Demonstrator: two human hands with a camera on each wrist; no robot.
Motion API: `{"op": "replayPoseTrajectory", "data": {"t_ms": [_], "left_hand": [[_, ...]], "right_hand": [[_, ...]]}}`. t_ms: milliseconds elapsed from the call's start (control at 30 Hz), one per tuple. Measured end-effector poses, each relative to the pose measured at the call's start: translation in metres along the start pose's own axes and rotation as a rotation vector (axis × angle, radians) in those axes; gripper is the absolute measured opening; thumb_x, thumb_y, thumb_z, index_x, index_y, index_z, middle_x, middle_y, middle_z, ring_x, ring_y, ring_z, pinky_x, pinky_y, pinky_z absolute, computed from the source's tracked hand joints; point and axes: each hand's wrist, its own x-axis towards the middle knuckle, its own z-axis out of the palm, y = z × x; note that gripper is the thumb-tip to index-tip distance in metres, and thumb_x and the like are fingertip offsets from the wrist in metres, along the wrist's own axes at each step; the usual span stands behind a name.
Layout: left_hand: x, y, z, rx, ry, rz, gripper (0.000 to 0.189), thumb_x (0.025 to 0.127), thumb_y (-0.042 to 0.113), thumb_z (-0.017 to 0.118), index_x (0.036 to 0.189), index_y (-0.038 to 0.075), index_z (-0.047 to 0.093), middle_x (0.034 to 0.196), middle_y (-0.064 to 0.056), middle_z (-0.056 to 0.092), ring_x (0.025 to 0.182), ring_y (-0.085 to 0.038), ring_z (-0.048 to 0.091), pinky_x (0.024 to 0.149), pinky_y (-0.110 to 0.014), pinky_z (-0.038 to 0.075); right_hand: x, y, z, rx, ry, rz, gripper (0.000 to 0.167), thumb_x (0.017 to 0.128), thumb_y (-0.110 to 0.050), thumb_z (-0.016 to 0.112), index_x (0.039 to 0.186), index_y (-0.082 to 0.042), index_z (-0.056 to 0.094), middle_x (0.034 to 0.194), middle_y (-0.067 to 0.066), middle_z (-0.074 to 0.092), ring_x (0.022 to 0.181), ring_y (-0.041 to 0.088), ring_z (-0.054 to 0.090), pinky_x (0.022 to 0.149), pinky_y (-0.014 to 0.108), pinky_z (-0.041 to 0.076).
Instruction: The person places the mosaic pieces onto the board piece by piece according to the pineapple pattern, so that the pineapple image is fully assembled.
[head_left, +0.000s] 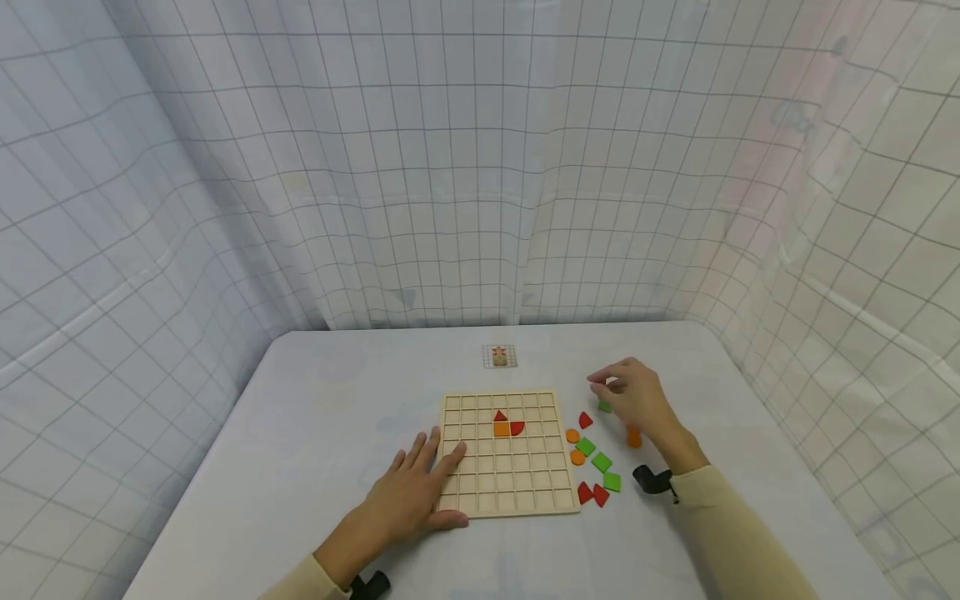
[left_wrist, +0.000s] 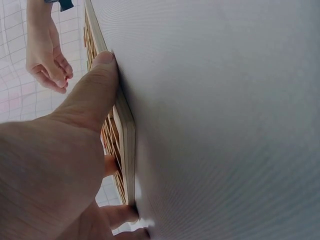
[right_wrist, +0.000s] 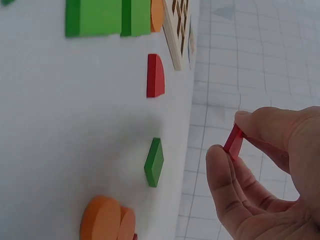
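Observation:
My right hand (head_left: 636, 398) is raised over the right side of the table. Between its thumb and fingertips it pinches a small red piece (right_wrist: 234, 142), whose full outline is partly covered. A green piece (right_wrist: 154, 162) lies below that hand. My left hand (head_left: 408, 493) rests with spread fingers on the left edge of a wooden grid board (head_left: 517, 482), its thumb (left_wrist: 95, 85) along the front edge. In the board's upper middle sit a red triangle (head_left: 500, 415), an orange square (head_left: 502, 429) and a red quarter-circle piece (head_left: 517, 427).
Loose pieces lie right of the board: several green squares (head_left: 602, 462), orange rounds (head_left: 577, 457) and red quarter-circle pieces (head_left: 601, 495). Stacked orange pieces (head_left: 633, 437) stand by the right wrist. Behind the board is a small picture card (head_left: 499, 357). Checked curtains (head_left: 435, 208) surround the table.

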Motion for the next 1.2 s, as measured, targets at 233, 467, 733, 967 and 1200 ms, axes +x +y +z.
{"op": "replayPoseTrajectory", "data": {"t_ms": [233, 467, 733, 967, 1200], "left_hand": [[0.000, -0.002, 0.001, 0.004, 0.019, 0.011, 0.109, 0.097, 0.073, 0.084, 0.182, 0.018, 0.043, 0.189, -0.035, 0.027, 0.174, -0.060, 0.034, 0.130, -0.080, 0.044], [0.001, -0.002, 0.002, -0.004, 0.011, 0.007, 0.109, 0.098, 0.074, 0.083, 0.182, 0.020, 0.042, 0.189, -0.035, 0.027, 0.175, -0.059, 0.033, 0.131, -0.080, 0.043], [0.001, -0.002, 0.002, -0.011, 0.014, 0.007, 0.109, 0.097, 0.074, 0.083, 0.182, 0.018, 0.043, 0.189, -0.035, 0.027, 0.174, -0.060, 0.033, 0.130, -0.081, 0.043], [0.000, -0.001, 0.001, -0.001, 0.007, 0.003, 0.109, 0.097, 0.075, 0.082, 0.182, 0.019, 0.042, 0.190, -0.034, 0.027, 0.175, -0.059, 0.033, 0.130, -0.080, 0.043], [-0.001, 0.001, -0.003, -0.009, 0.001, -0.006, 0.110, 0.097, 0.076, 0.082, 0.182, 0.020, 0.043, 0.190, -0.034, 0.027, 0.175, -0.059, 0.033, 0.131, -0.079, 0.043]], "right_hand": [[0.002, -0.020, 0.014, 0.016, -0.022, -0.129, 0.021, 0.102, -0.003, 0.089, 0.123, 0.000, 0.088, 0.118, 0.018, 0.076, 0.102, 0.033, 0.085, 0.093, 0.051, 0.073], [0.003, -0.038, 0.029, 0.042, -0.087, -0.188, 0.027, 0.100, 0.000, 0.089, 0.127, 0.001, 0.086, 0.117, 0.017, 0.075, 0.104, 0.032, 0.086, 0.094, 0.048, 0.073], [0.004, -0.060, 0.044, 0.059, -0.164, -0.242, 0.025, 0.102, 0.000, 0.087, 0.127, 0.001, 0.086, 0.114, 0.013, 0.076, 0.103, 0.031, 0.085, 0.097, 0.046, 0.072], [0.006, -0.072, 0.059, 0.097, -0.227, -0.280, 0.025, 0.102, 0.001, 0.085, 0.127, 0.002, 0.086, 0.117, 0.014, 0.078, 0.106, 0.031, 0.085, 0.096, 0.043, 0.073], [0.009, -0.084, 0.068, 0.107, -0.301, -0.309, 0.027, 0.104, -0.001, 0.084, 0.131, 0.001, 0.085, 0.119, 0.011, 0.078, 0.109, 0.027, 0.082, 0.100, 0.042, 0.071]]}}
